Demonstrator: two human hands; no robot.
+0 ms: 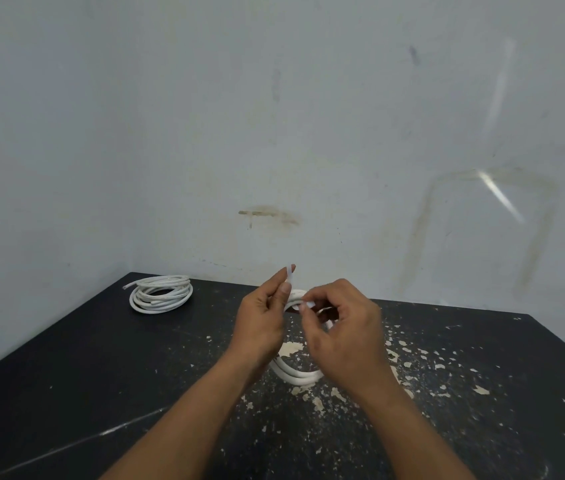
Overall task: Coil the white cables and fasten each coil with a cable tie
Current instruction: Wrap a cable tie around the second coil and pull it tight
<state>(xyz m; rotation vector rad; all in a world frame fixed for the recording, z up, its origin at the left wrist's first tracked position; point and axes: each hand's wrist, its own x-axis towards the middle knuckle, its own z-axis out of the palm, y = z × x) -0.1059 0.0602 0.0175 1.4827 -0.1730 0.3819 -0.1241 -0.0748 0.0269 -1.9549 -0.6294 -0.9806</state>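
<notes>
A white cable coil (295,375) is held up above the black table, mostly hidden behind both hands; its lower loops show between my wrists. My left hand (263,320) pinches the free end of a thin white cable tie (290,273), which sticks up past its fingertips. My right hand (340,326) pinches the tie's other end against the top of the coil. A second white cable coil (161,293) lies flat at the table's far left corner, away from both hands.
The black table (101,375) has chipped paint and pale flecks on its right half. A grey stained wall (274,133) stands close behind and to the left of the table.
</notes>
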